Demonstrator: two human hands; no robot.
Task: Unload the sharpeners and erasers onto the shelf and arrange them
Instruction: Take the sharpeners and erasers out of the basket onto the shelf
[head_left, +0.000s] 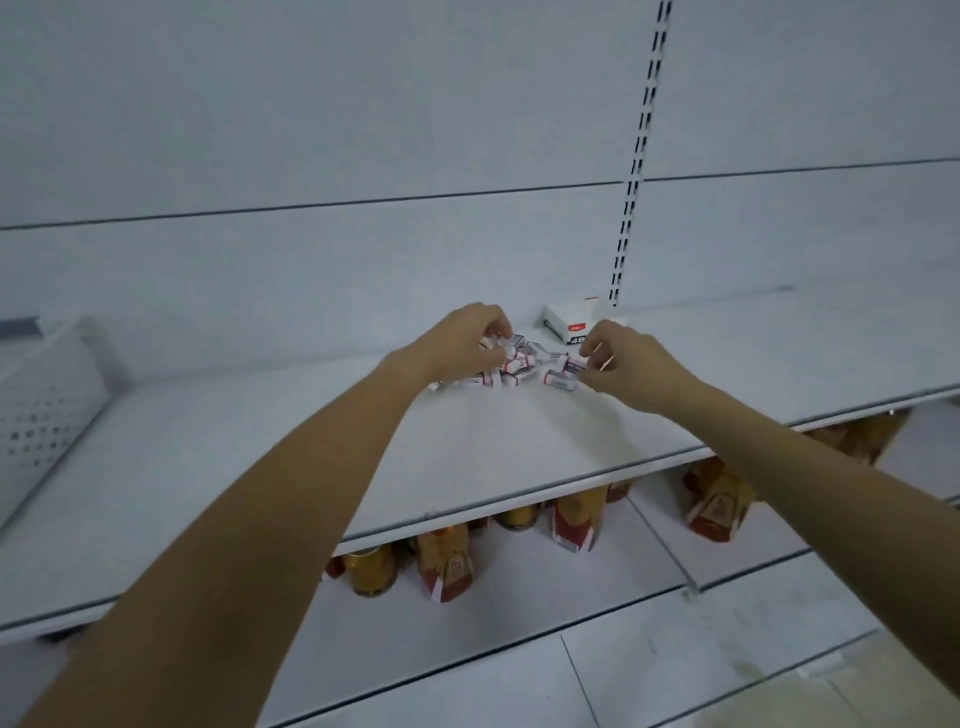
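Worked at a loose heap of erasers (519, 366) toward the back of the white shelf (467, 499), reaching in with both bare hands. Gripped a few of them under the curled fingers of the left hand (467, 343), at the heap's left end. Held the right hand (636, 371) at the heap's right end, thumb and forefinger bent toward one eraser; could not tell, through the blur, whether pinched on it or just short of it. Judged the step as arranging rather than unloading, with the heap not yet squared. Called next for gathering the scattered pieces between the two hands and lining them into a neat row, likely along the back panel (363, 104). Found a white carton (566, 322) lying just behind the right fingertips, near enough to crowd a row built that way. Noted a slotted upright (641, 156) above the carton, a perforated side panel (41, 410) well off beyond the left hand, and orange-and-red packets (447, 569) beside a jar (369, 571) on the lower shelf (519, 613), beneath the grip and out of the way.
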